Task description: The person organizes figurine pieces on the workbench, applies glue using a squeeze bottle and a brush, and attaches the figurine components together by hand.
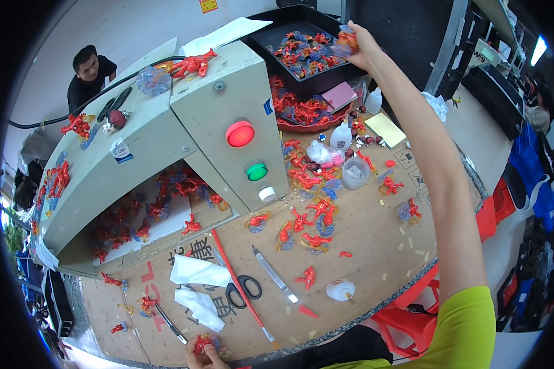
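Near the table's front edge my left hand (204,358) is closed around a small red plastic figure (207,341), partly hidden by the fingers. My right arm reaches far out, and my right hand (367,50) grips a red, orange and bluish figure (345,42) at the right rim of a black tray (317,17). Clear-blue and red figures (305,50) are heaped in that tray. Close to my left hand lie a thin brush-like tool (171,325) and a red figure (146,304). More red figures (321,210) are scattered over the cardboard-covered table.
A beige machine (228,104) with a red and a green button stands at left, figures in its opening. Scissors (243,291), a craft knife (274,275), a long red brush (243,286), white tissues (200,270), bottles (340,289) and a red basin (314,126) surround the work. A person (89,77) stands behind.
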{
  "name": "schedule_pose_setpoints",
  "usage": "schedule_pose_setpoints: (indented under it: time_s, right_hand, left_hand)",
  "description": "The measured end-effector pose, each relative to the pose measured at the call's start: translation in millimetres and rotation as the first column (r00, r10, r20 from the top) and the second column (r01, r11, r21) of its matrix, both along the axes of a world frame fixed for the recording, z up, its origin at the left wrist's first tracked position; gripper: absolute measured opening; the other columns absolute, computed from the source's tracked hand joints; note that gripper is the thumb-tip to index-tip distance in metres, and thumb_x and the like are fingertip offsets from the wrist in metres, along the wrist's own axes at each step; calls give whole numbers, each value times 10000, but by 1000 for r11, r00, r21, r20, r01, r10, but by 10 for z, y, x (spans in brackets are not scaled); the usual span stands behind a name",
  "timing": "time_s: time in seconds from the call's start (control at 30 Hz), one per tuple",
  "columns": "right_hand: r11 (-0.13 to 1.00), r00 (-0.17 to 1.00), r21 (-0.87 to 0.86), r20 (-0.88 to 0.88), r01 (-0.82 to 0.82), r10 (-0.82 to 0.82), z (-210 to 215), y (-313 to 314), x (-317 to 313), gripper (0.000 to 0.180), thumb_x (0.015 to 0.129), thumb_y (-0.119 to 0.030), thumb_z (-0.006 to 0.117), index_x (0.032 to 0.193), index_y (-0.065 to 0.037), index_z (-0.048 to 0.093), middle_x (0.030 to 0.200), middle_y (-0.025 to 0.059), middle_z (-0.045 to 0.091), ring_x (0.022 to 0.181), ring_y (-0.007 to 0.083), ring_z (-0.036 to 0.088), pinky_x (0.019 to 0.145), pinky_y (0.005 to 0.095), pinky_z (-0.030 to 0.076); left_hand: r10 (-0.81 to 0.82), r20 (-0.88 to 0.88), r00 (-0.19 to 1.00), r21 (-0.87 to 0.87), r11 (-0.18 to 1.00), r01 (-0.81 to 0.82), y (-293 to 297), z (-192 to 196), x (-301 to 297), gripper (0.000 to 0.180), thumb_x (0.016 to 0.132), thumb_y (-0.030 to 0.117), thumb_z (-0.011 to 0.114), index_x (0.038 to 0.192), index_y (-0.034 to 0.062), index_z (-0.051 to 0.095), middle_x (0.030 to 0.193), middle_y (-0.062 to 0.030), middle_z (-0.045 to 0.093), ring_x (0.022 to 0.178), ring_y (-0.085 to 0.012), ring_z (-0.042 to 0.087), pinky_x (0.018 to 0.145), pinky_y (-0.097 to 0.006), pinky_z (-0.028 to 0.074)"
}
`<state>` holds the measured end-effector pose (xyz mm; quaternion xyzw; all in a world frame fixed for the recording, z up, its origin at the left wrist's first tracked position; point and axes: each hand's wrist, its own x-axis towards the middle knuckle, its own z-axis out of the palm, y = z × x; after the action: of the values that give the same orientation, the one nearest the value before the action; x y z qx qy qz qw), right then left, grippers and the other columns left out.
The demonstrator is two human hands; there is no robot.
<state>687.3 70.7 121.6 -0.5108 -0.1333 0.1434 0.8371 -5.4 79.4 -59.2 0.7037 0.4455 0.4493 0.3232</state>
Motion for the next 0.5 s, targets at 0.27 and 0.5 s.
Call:
schedule_pose_setpoints:
  time_s: [0.27, 0.5]
  right_hand:
    - [903, 986, -429, 157, 12, 62, 272, -296, 164, 418, 815, -145, 605, 1135, 104, 501, 1066, 204, 574, 909, 278, 605, 825, 384, 508]
    - [282, 748, -959, 159, -39, 645, -192, -1947, -1515, 426, 782, -343, 675, 1070, -38, 600, 837, 20, 619, 729, 104, 594, 616, 258, 488]
  left_hand:
    - [6, -68, 998, -57, 998, -10, 32, 122, 185, 238, 912, 95, 520, 1127, -8, 530, 942, -120, 631, 706, -112, 609, 498, -176, 493]
    - [5, -13, 1000, 73, 997, -4, 1, 153, 224, 262, 913, 81, 517, 1155, -19, 528, 981, -132, 628, 729, -115, 612, 519, -181, 505]
